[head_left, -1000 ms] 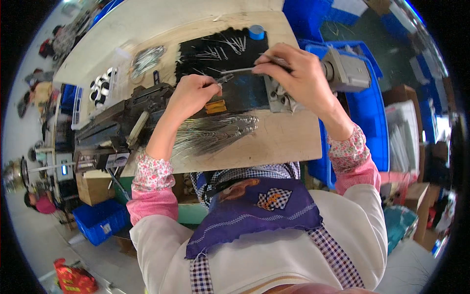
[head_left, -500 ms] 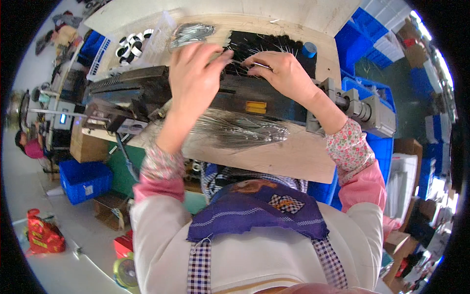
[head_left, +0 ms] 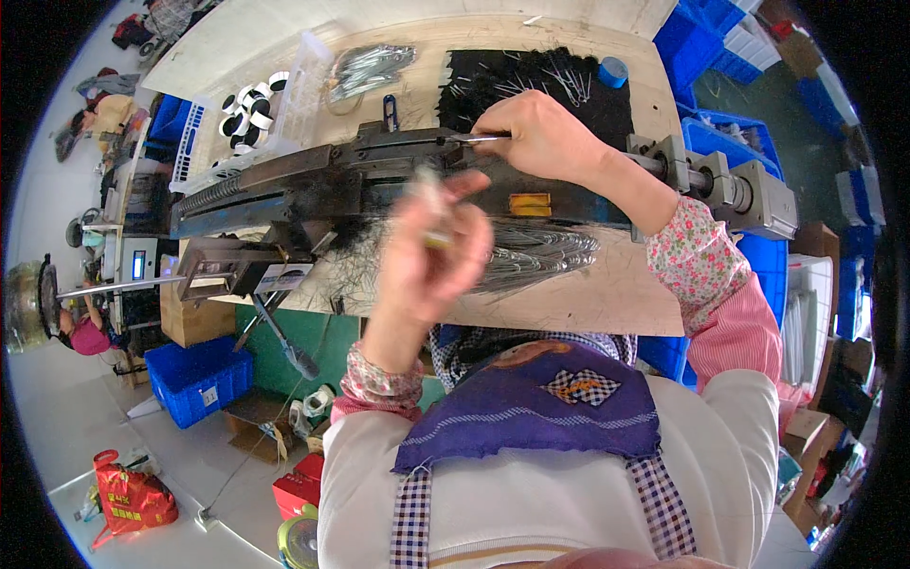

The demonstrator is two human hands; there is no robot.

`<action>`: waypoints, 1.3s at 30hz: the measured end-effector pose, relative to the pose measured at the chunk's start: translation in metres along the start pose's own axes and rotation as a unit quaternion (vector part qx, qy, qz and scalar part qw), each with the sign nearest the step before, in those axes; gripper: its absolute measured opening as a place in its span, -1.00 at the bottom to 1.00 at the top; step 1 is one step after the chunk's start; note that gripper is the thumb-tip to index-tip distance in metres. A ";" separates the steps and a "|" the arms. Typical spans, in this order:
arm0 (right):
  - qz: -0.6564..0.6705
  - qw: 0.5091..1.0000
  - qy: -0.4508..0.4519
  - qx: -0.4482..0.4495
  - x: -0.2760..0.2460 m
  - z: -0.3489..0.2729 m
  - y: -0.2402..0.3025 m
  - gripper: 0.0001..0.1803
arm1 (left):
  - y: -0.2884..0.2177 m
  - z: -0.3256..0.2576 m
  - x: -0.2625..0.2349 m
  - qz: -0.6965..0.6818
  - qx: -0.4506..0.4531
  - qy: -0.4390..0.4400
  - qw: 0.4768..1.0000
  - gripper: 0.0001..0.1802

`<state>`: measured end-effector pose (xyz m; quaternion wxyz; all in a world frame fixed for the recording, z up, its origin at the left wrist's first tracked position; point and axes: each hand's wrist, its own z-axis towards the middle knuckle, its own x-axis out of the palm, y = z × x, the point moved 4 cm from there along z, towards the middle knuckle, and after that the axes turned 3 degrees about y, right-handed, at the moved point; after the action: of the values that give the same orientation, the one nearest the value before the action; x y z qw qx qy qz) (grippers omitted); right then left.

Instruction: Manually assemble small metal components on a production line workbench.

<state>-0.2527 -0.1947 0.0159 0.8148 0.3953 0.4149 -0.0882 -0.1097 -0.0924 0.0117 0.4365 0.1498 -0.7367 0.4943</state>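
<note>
A dark metal bench machine (head_left: 379, 161) with a long arm lies across the wooden table. At the tip of that arm, my right hand (head_left: 550, 137) is closed, pinching a thin shiny metal rod (head_left: 479, 137). My left hand (head_left: 431, 251) hovers at the machine's near side, smeared by motion, so whether it holds anything is unclear. Below it lies a pile of thin metal wire pieces (head_left: 536, 254). Beyond my right hand, a black bristly mat (head_left: 531, 71) carries several bent metal pieces (head_left: 569, 81).
A clear plastic basket (head_left: 301, 85) with black and white rings stands at the far left. Near it lies a bundle of metal pieces (head_left: 374, 68). A blue cap (head_left: 612, 72) sits by the mat's right edge. Motor-like cylinders (head_left: 720, 190) jut out right, beside blue crates (head_left: 706, 52).
My left hand has drawn back from the machine's far side toward me, over the wire pile. My right hand stays near the arm's tip with the rod. The view has shifted slightly.
</note>
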 end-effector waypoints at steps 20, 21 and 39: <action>-0.124 0.985 0.054 0.111 0.045 -0.083 -0.025 -0.70 | -0.032 -0.232 -0.170 0.238 0.334 -0.594 0.693 -0.35; -0.139 0.982 0.043 0.118 0.044 -0.084 -0.028 -0.74 | -0.020 -0.207 -0.161 0.289 0.320 -0.550 0.715 -0.37; -0.168 0.967 0.044 0.185 0.045 -0.100 -0.043 -0.81 | -0.023 -0.082 -0.165 0.166 0.264 -0.431 0.847 -0.74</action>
<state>-0.3045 -0.1439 -0.0770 0.6820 0.4670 0.4875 -0.2813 0.0408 -0.0679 -0.0943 -0.0699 0.3326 -0.7062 0.6211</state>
